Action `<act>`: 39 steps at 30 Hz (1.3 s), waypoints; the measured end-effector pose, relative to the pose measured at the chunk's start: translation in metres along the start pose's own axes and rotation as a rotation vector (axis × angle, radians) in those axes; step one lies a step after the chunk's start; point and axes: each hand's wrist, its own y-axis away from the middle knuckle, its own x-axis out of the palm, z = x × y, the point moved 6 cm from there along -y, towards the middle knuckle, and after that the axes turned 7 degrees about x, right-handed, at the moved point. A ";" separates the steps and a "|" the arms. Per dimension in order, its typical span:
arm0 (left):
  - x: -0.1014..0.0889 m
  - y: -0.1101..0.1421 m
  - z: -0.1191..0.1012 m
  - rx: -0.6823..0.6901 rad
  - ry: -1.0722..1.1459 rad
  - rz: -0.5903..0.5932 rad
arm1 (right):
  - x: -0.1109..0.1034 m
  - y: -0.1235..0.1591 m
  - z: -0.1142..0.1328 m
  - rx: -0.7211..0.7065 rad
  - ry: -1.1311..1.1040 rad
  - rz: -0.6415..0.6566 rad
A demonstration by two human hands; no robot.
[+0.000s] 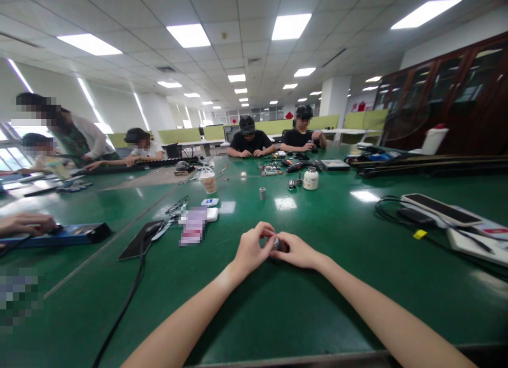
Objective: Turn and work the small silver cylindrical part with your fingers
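Observation:
My left hand (pixel 253 245) and my right hand (pixel 298 250) meet over the green table, both with fingers closed around one small grey metal cylindrical part (pixel 277 245). Fingers cover much of it, so its exact kind is unclear. My left thumb and fingertips press its near left side, while my right fingers wrap its right side. Beyond my hands a similar small metal cylinder (pixel 262 193) stands upright on the table. Farther right are a small shiny metal piece (pixel 292 185) and a white jar (pixel 310 178).
On the left lie a phone-like purple item (pixel 193 226), a black tablet (pixel 142 240) with a cable, and a paper cup (pixel 208 180). Cables and white devices (pixel 476 236) occupy the right. A circuit board (pixel 270 168) lies farther back. Several people work around the table.

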 end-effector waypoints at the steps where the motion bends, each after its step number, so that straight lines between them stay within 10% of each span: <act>1: 0.000 0.000 0.000 -0.003 0.010 0.006 | 0.000 0.000 0.000 0.001 -0.001 0.000; 39: -0.004 -0.008 0.002 -0.094 0.152 0.058 | -0.001 0.002 0.003 0.021 0.012 -0.022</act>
